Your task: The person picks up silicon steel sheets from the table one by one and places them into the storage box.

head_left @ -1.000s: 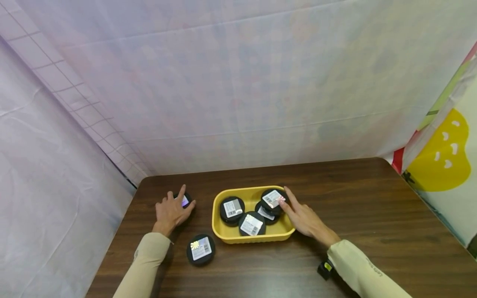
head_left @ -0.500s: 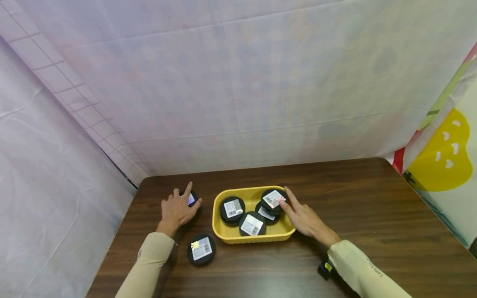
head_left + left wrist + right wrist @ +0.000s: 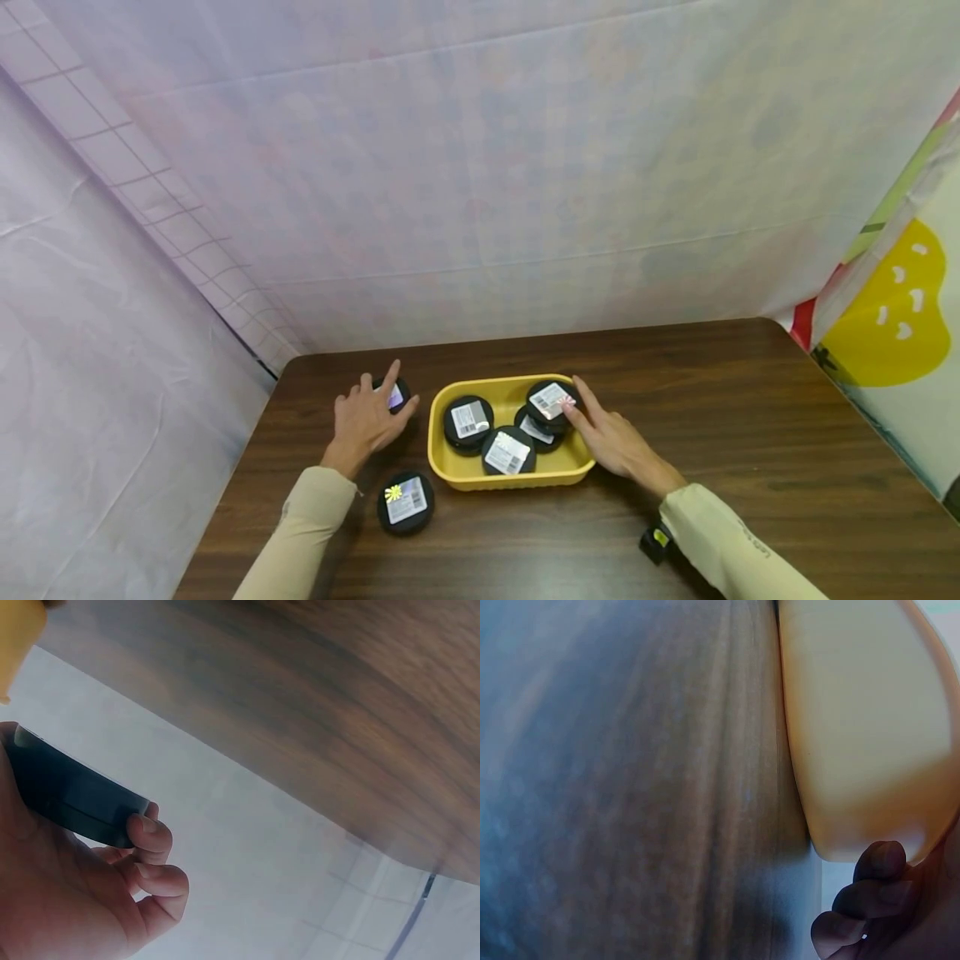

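In the head view my left hand [image 3: 367,418] grips a black disc [image 3: 403,393] with a pale label, left of the yellow bin [image 3: 437,467]. The left wrist view shows my fingers curled round the edge of this thick black disc [image 3: 75,787]. My right hand [image 3: 613,440] is at the bin's right end, its thumb on the label of the top black disc [image 3: 545,398] and its index finger along the far edge. This disc lies over another labelled one. In the right wrist view, several curled fingers [image 3: 881,859] show close beside the bin wall [image 3: 866,735].
Two more labelled discs show on top in the bin, one at left [image 3: 457,433] and one at front [image 3: 517,468]. Another black disc [image 3: 405,518] lies on the brown table [image 3: 525,542] in front. A small black object [image 3: 655,543] is by my right sleeve.
My left hand has moved right and slightly away from me, carrying its black disc closer to the bin. My right hand and the discs in the bin have stayed put.
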Motion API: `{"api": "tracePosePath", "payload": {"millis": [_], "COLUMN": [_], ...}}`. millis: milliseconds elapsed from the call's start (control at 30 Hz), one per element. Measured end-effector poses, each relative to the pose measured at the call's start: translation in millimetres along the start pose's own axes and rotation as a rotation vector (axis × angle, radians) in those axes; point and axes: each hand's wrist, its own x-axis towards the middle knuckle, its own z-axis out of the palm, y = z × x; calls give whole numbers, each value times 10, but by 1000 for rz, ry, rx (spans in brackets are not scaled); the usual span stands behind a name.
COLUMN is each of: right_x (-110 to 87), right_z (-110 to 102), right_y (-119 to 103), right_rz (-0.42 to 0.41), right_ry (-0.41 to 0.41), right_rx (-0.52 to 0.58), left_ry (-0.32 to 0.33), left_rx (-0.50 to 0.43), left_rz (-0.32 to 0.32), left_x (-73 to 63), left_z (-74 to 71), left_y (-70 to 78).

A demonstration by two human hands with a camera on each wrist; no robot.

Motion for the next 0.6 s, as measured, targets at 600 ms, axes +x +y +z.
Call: {"api": "tracePosePath", "payload": {"millis": [600], "right_x": [0], "right_z": [-8], "right_y": [-4], "right_rz": [5], "right_ry": [-9], "right_rx": [-7], "left_ry": [25], "left_rx": [-14], "left_rz": [67], "left_x": [-47], "left_z": [-114], "left_y": [235]}}
